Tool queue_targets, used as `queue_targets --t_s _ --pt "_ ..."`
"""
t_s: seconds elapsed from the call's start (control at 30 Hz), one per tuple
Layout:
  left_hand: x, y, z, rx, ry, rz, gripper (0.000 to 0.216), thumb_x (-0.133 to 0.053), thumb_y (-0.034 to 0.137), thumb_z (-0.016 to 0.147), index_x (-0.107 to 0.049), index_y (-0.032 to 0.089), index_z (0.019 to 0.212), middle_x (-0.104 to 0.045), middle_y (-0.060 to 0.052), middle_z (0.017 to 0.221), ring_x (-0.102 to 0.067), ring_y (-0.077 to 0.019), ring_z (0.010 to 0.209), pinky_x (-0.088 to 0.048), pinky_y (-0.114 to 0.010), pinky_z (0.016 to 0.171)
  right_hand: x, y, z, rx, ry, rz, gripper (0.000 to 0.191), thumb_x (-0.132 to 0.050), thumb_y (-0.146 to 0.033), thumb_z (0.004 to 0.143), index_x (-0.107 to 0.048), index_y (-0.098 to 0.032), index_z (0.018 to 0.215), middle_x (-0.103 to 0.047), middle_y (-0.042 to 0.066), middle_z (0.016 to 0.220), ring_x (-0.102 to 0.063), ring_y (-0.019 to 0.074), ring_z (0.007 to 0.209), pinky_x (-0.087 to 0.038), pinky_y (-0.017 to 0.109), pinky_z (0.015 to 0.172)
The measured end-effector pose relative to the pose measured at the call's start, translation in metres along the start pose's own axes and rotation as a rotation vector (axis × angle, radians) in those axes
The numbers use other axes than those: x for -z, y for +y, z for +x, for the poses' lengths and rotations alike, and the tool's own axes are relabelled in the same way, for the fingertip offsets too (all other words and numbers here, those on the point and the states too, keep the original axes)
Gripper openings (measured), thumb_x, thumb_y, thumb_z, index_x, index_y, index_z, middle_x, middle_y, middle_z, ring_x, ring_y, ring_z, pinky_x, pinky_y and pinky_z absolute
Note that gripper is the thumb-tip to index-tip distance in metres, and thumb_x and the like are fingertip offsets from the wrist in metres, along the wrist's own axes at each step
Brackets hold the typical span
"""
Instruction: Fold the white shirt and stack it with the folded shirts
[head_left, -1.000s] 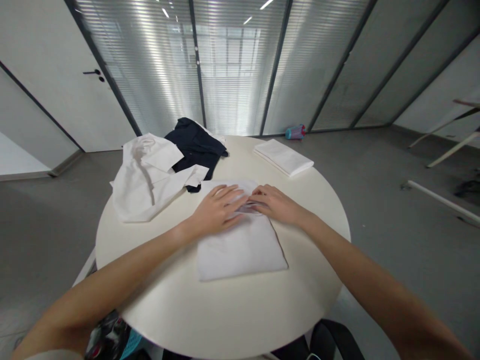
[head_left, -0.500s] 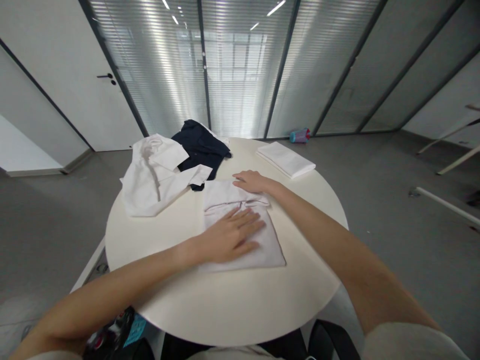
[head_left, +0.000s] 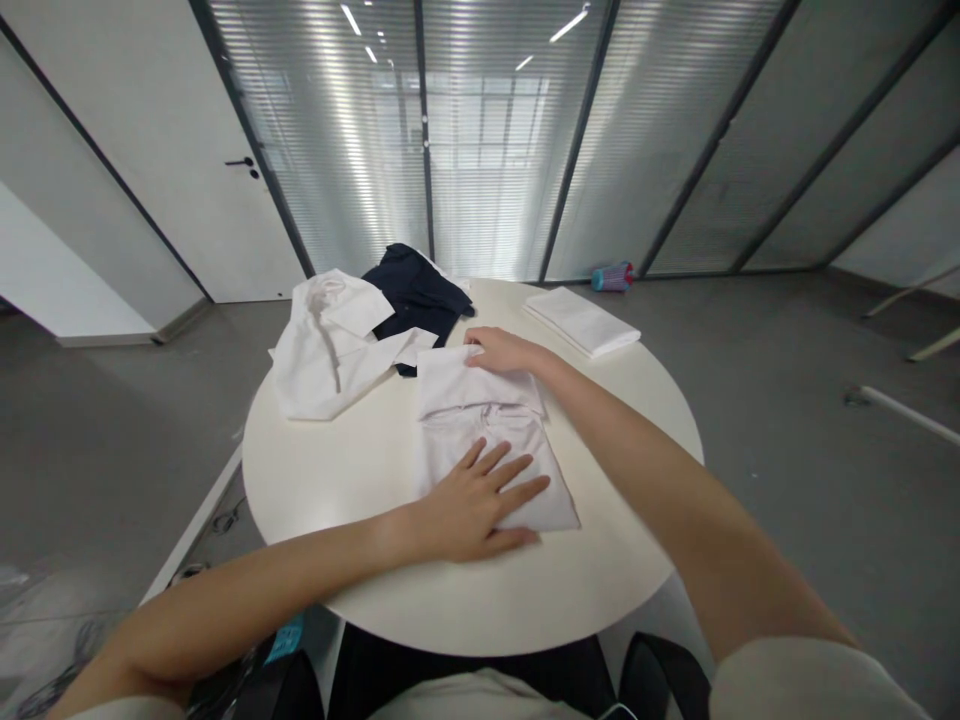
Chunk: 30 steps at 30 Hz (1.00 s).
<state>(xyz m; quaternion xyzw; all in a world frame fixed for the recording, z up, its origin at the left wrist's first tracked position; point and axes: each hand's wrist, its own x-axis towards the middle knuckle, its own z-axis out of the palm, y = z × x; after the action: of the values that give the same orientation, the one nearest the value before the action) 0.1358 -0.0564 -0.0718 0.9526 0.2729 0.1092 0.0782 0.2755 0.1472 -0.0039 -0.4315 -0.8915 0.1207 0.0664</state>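
Note:
A folded white shirt (head_left: 480, 425) lies in the middle of the round white table (head_left: 360, 470). My left hand (head_left: 480, 495) lies flat on its near end, fingers spread, holding nothing. My right hand (head_left: 499, 350) rests on the shirt's far edge by the collar, fingers bent down onto the cloth; whether it pinches the cloth I cannot tell.
An unfolded white shirt (head_left: 330, 345) and a dark navy garment (head_left: 416, 295) lie at the table's far left. A folded white garment (head_left: 583, 322) sits at the far right. A bottle (head_left: 613, 276) lies on the grey floor by the glass wall. A chair back (head_left: 660, 670) shows below.
Both hands were together at the shirt's middle. My left hand has slid toward me to the near end; my right hand has moved away to the far edge.

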Motion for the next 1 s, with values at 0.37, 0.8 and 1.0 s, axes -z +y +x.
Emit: queue_targets --t_s 0.37,0.8,1.0 --pt "-0.01 -0.035 0.007 -0.031 0.104 -0.057 0.044 -0.035 0.048 0.103 -0.064 0.025 0.129 -0.073 -0.004 0.119 -0.06 -0.0262 0.121 -0.048 -0.041 0.105 -0.017 -0.114 -0.175 0.361 0.164 -0.386 0.019 -0.054 -0.017 0.096 -0.067 -0.027 0.105 -0.068 0.01 0.1 -0.059 0.0271 0.092 -0.041 0.04 0.074" --pt "0.021 -0.054 0.006 0.053 0.071 -0.372 0.048 -0.042 0.047 0.104 -0.051 0.023 0.145 -0.064 -0.008 0.137 -0.062 -0.0245 0.122 -0.051 -0.039 0.103 -0.056 0.002 -0.184 0.129 0.534 0.522 0.063 -0.074 -0.037 0.083 -0.042 -0.029 0.137 -0.058 0.011 0.133 -0.056 0.0273 0.126 -0.046 0.045 0.106" --pt "0.001 -0.08 0.026 0.057 0.313 -0.685 0.033 -0.056 0.038 0.098 -0.069 0.018 0.121 -0.069 -0.013 0.122 -0.07 -0.0211 0.099 -0.056 -0.033 0.082 -0.073 0.036 -0.14 -0.029 0.414 0.922 0.074 -0.085 -0.053 0.066 -0.053 -0.021 0.125 -0.064 0.012 0.124 -0.063 0.0307 0.114 -0.051 0.047 0.099"
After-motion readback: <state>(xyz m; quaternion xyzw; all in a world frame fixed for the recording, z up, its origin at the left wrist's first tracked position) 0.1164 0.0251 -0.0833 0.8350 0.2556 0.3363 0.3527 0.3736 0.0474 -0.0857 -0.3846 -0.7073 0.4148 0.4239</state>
